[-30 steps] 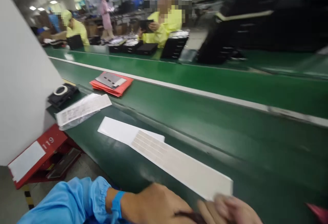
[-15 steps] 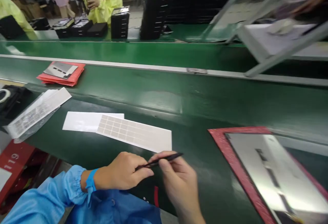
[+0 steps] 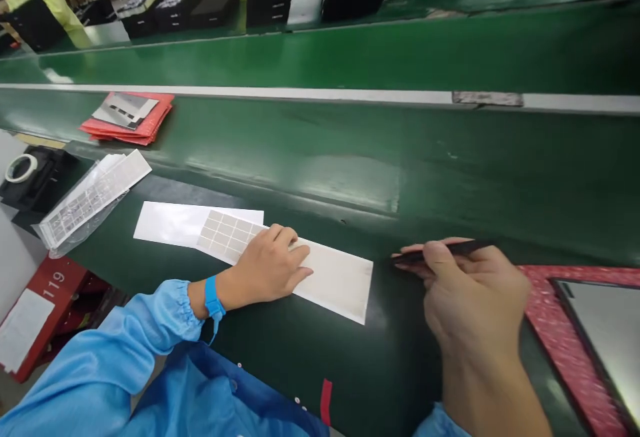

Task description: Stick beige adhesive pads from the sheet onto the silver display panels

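Note:
My left hand point(image 3: 273, 262) rests over the middle of a pale sheet of grey rectangular stickers point(image 3: 343, 285), its thumb and fingers apart. Part of the sticker grid shows left of the hand; the sheet's right end is plain. Beneath its left end lies a white sheet point(image 3: 167, 222). My right hand point(image 3: 475, 297) is closed around slim black tweezers point(image 3: 463, 248), held above the bench to the right of the sticker sheet, their narrow end toward the left.
On the right, a flat screen panel point(image 3: 613, 330) lies on red bubble wrap point(image 3: 555, 297). Red packets point(image 3: 145, 132) sit back left. Bagged sticker sheets point(image 3: 95, 200) and a tape roll point(image 3: 21, 168) are at left. A red strip point(image 3: 326, 402) lies near my front. Co-workers in yellow are beyond.
My hands have moved apart: the left went onto the sticker sheet, the right moved right with the tweezers. The view has shifted downward.

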`<state>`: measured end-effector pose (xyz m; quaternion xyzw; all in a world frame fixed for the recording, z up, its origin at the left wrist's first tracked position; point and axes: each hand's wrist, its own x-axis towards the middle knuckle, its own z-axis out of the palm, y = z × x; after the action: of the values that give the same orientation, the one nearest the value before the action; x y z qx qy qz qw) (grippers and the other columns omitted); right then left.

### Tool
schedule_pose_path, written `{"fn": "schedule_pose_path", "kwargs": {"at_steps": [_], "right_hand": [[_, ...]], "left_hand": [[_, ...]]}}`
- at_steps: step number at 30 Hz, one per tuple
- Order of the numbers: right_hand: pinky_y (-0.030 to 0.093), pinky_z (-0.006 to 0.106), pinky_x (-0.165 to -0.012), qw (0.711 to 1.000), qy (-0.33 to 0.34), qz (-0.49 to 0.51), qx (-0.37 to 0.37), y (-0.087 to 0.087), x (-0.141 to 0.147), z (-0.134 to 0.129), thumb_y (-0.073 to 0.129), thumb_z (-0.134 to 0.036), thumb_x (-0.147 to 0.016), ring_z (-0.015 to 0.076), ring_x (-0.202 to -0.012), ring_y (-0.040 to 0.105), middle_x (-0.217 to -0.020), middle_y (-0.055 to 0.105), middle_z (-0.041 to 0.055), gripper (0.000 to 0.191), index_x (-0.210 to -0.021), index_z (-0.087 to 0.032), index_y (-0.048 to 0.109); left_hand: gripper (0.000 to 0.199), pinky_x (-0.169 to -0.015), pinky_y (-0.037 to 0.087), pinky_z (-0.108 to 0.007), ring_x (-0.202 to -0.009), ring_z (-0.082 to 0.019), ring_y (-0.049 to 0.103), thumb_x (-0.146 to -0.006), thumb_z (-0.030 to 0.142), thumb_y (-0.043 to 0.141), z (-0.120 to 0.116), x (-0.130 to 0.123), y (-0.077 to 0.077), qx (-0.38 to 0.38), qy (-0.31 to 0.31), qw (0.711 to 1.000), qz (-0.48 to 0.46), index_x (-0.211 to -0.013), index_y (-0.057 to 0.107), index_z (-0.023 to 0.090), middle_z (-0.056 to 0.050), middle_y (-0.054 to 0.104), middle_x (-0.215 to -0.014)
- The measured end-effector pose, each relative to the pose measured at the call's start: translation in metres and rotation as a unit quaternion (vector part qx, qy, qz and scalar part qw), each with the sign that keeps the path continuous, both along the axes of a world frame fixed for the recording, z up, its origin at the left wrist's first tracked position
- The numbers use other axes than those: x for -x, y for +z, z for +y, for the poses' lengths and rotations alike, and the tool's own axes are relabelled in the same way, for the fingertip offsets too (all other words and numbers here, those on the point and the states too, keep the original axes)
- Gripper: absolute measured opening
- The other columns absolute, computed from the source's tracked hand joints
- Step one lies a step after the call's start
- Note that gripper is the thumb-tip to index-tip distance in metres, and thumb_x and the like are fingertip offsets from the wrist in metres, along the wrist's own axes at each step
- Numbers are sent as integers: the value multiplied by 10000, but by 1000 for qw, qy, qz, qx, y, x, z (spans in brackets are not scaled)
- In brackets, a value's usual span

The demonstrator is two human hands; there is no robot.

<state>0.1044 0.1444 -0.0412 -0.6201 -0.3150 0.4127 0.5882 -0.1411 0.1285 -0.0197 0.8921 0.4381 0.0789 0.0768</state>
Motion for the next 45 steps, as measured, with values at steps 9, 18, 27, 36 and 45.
{"fn": "schedule_pose_path", "kwargs": {"at_steps": [9,18,27,36,45], "right_hand": [[588,245,-699,997,33,-66,-20,0,0,-9,814,-494,-754,201,-757,676,-885,647,135,516,-973,-107,552],[601,283,-679,992,33,-117,-28,-6,-4,-13,813,-476,-781,241,-777,694,-900,662,118,452,-974,-127,600],[587,228,-650,991,46,-124,-30,-3,-2,-10,822,-442,-767,220,-763,688,-856,648,102,423,-943,-129,599],[592,235,-635,995,34,-96,-15,-1,0,-9,827,-473,-745,218,-757,684,-869,646,109,465,-948,-122,598],[583,207,-625,992,43,-118,-2,0,-2,-8,802,-478,-754,201,-735,677,-870,646,118,452,-942,-122,596]], "left_hand": [[509,-911,497,-415,-1101,-283,560,-1021,498,615,-13,-50,0,29,-9,999,-29,-1352,551,115,-131,601,-1210],[503,-950,483,-402,-1141,-268,548,-1043,479,576,-15,-49,2,20,-4,1000,-19,-1389,534,116,-122,603,-1252],[508,-962,479,-400,-1163,-271,548,-1039,470,592,-16,-51,3,24,-5,1000,-18,-1396,534,114,-121,611,-1265],[505,-973,474,-404,-1174,-272,535,-1040,469,577,-14,-50,5,46,-3,999,-22,-1432,529,154,-126,592,-1314],[446,-967,458,-408,-1173,-278,527,-1037,440,561,-14,-53,9,67,5,998,-21,-1416,557,206,-114,568,-1343]]}}
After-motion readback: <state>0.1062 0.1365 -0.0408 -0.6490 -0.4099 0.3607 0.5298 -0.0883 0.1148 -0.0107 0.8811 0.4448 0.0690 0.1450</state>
